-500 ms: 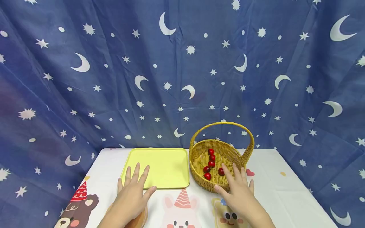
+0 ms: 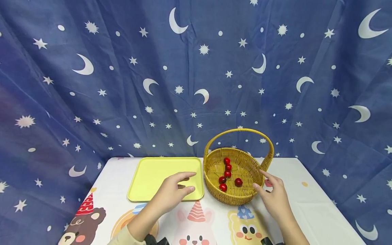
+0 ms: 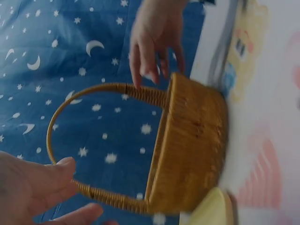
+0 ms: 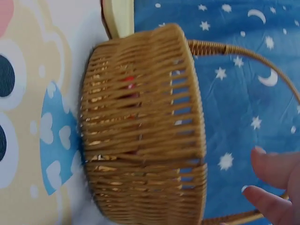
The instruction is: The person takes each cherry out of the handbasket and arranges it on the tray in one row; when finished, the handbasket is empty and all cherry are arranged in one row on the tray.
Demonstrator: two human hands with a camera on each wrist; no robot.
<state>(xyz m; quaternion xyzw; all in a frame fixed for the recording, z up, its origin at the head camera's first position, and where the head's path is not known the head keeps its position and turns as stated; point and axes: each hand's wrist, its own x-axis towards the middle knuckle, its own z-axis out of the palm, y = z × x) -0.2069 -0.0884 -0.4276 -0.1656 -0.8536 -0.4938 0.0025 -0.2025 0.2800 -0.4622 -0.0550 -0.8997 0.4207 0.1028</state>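
Note:
A brown wicker basket (image 2: pixel 234 199) with a tall arched handle (image 2: pixel 239 130) stands upright on the table. Several dark red cherries (image 2: pixel 238 182) lie inside it, mostly toward its left side. My left hand (image 2: pixel 171 191) hovers over the near right part of a yellow tray (image 2: pixel 147 195), thumb and fingers apart and pointing toward the basket. To the basket's right is my right hand (image 2: pixel 275 197), fingertips right at the rim near the handle's base. Both hands hold nothing. In the right wrist view, the right thumb (image 4: pixel 276 168) and a finger show beside the basket.
The tray sits left of the basket, close against it. A white tablecloth (image 2: pixel 309 211) printed with cartoon animals covers the table. Behind hangs a dark blue curtain (image 2: pixel 196 78) with moons and stars.
My left hand has moved right and turned from palm-down, fingers spread, to point at the basket. My right hand has shifted right, from over the basket's front to beside its rim.

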